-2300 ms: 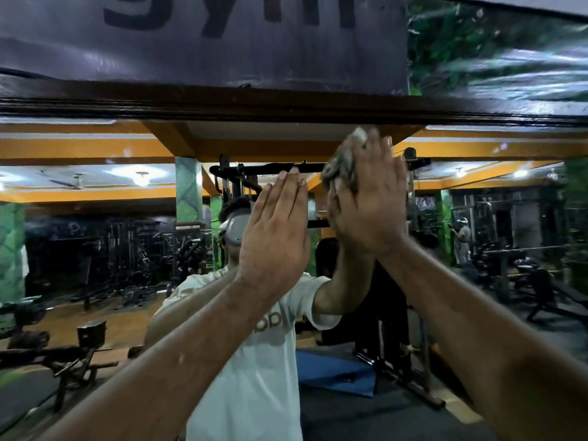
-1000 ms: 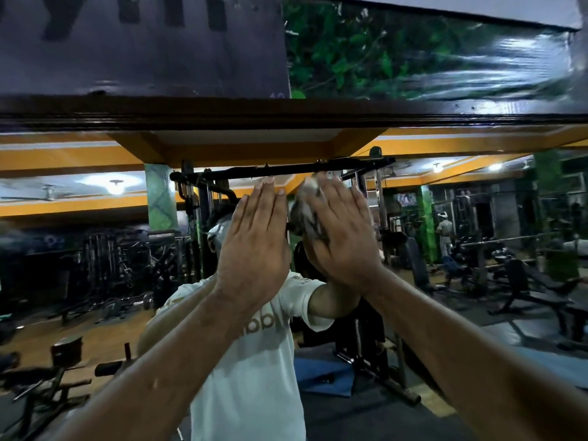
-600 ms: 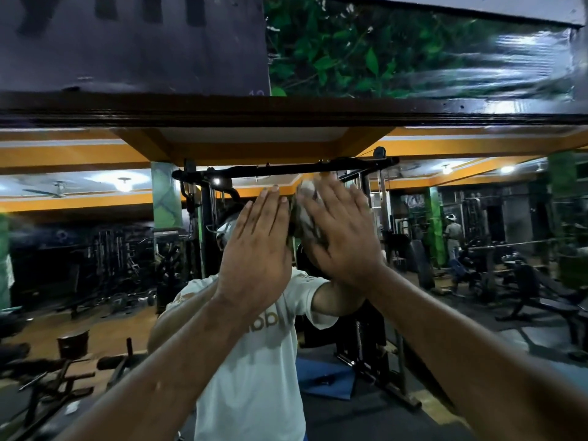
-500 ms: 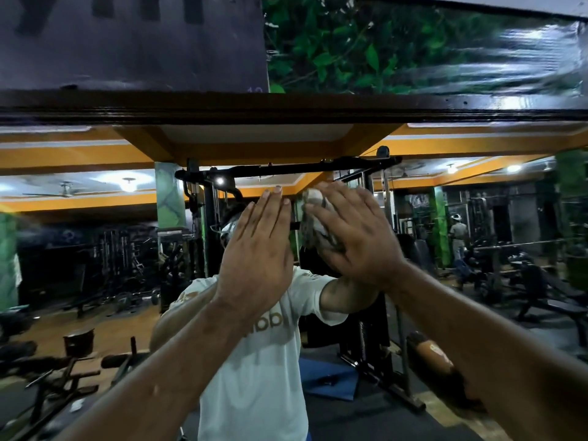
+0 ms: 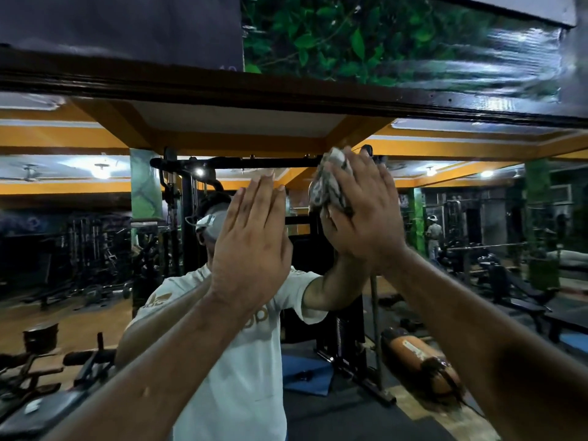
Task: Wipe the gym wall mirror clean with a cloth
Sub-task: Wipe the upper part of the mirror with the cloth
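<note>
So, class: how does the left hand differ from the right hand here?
The left hand is bare; the right hand presses a cloth to the mirror. The right hand sits higher than the left, nearer the frame. Both are raised at the glass with straight fingers.

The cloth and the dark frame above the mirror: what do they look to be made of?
The cloth looks like soft woven fabric, grey and white, crumpled into folds under the right hand. The frame seems to be wood with glossy dark paint or varnish: it shows moulded ridges and shiny highlights.

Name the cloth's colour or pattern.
Grey-and-white mottled cloth, seen in the head view.
</note>
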`<state>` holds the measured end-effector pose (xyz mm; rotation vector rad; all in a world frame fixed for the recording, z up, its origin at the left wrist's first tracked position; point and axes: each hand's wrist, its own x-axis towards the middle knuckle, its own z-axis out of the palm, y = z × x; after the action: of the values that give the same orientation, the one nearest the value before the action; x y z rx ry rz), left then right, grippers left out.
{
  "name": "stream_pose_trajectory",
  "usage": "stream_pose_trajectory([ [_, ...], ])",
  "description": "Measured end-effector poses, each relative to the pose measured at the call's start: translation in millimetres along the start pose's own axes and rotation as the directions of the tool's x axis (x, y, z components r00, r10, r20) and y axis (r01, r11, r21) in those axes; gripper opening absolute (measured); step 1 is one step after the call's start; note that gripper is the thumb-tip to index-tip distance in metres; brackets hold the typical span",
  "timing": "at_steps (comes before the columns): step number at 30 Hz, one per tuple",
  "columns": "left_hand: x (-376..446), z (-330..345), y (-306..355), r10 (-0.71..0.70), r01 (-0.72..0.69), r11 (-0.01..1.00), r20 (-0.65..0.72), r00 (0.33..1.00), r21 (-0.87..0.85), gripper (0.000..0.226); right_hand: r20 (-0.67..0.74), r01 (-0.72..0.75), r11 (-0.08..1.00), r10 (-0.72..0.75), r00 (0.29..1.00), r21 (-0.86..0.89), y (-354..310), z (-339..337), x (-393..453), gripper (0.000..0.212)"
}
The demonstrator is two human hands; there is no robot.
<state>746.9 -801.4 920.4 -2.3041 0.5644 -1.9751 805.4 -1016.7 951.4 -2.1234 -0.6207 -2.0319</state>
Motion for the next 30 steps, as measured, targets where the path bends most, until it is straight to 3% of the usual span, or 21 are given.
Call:
stream_pose_trajectory([
  [3,12,2,4,-0.007,0.007,1.000,-0.024,1.000,-0.009,0.060,-0.064,-0.164,0.984,0.168,0.984,0.064,-17,5,9,0.070],
  [9,23,9,18,0.022,-0.022,0.999,0.003,1.000,-0.032,0.061,-0.020,0.217,0.975,-0.217,0.976,0.036,15,0,-23,0.063],
  [14,30,19,42,0.010,-0.010,1.000,-0.012,1.000,-0.027,0.058,-0.107,-0.135,0.989,0.141,0.984,0.062,32,-4,-2,0.067],
  [16,32,24,52,0.010,-0.011,1.000,-0.005,1.000,-0.023,0.059,-0.096,-0.060,0.995,0.067,0.993,0.074,32,-3,-10,0.065],
  [19,34,33,70,-0.020,0.020,0.999,0.003,1.000,-0.025,0.058,-0.028,0.210,0.975,-0.209,0.978,0.068,57,-11,-24,0.063],
  [20,35,37,77,-0.025,0.025,0.999,0.003,1.000,-0.024,0.057,-0.018,0.242,0.968,-0.242,0.970,0.063,70,-14,-23,0.063],
  [25,50,51,113,-0.043,0.043,0.999,-0.001,0.999,-0.015,0.056,-0.058,-0.050,0.994,0.056,0.997,0.098,94,-22,-2,0.066],
  [30,49,57,131,-0.095,0.095,0.995,0.004,0.995,0.008,0.058,0.030,0.238,0.966,-0.242,0.970,0.102,124,-22,-45,0.063],
])
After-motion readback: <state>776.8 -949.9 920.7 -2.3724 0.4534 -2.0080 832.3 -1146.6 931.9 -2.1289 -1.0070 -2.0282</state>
